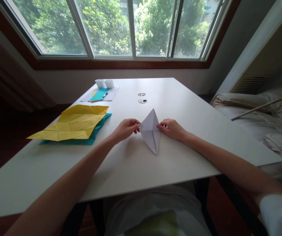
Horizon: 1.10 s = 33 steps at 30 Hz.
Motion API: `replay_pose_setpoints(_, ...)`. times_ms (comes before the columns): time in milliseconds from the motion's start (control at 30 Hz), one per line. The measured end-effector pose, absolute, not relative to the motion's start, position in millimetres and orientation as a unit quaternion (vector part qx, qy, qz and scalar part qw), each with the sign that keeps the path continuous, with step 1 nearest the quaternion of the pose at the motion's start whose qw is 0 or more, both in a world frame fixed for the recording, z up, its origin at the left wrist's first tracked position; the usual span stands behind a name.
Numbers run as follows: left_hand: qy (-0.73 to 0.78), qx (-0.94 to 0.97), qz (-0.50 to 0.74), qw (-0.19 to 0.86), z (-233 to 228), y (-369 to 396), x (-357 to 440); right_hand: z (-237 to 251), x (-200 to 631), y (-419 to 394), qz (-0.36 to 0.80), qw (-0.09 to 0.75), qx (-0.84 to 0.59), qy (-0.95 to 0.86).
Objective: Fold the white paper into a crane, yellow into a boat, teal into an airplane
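A white sheet of paper folded into a diamond shape [151,131] is held over the middle of the table, with a crease or slit running down its lower half. My left hand [128,128] pinches its left corner between thumb and fingers. On the opposite side, my right hand [170,128] grips the right corner, fingers curled. The paper's lower tip points toward me and its upper tip toward the window.
The white table [197,114] carries creased yellow paper [75,123] lying over teal paper [99,131] on the left. Farther back are two white cups [104,83], flat sheets [99,94] and a pen [106,93]. Two small round items [142,101] lie beyond my hands.
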<state>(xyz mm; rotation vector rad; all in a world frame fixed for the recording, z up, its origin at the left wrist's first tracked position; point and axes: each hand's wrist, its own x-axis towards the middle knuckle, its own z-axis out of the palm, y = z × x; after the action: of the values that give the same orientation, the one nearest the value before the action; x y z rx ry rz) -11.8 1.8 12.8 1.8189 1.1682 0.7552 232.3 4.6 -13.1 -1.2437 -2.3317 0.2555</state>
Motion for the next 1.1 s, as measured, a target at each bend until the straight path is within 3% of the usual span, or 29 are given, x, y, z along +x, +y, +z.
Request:
replay_pose_setpoints(400,0.442,0.711,0.336,0.432,13,-9,5,-14,231,6,0.085,0.241,-0.459,-0.851)
replay_pose_setpoints(1100,0.536,0.738,0.364,0.187,12,-13,18,-13,228,1,0.071,0.248,-0.463,-0.848)
